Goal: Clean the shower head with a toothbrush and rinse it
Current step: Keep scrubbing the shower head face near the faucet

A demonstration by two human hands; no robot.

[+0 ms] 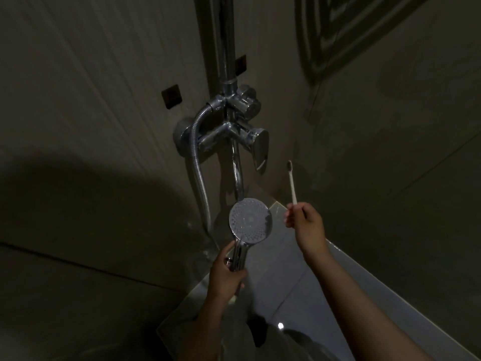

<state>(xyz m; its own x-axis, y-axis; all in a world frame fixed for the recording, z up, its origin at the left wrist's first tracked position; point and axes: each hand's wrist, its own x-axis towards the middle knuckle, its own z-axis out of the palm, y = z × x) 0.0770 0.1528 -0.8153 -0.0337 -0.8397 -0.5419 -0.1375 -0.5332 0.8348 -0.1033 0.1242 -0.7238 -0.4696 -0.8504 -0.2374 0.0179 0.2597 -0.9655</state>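
Observation:
A round chrome shower head (pixel 250 220) faces me, its nozzle plate turned up, just under the tap spout. My left hand (pixel 226 276) grips its chrome handle from below. My right hand (pixel 304 222) pinches the lower end of a white toothbrush (pixel 292 182), which stands almost upright with the bristles at the top. The brush is to the right of the shower head and apart from it. The room is dim.
The chrome mixer tap (pixel 235 136) with its lever (pixel 261 148), spout and riser pipe (pixel 226 37) is fixed to the wall above. A ribbed metal hose (pixel 198 168) loops down on the left. Tiled walls close in on both sides, with pale glossy floor tiles (pixel 283 280) below.

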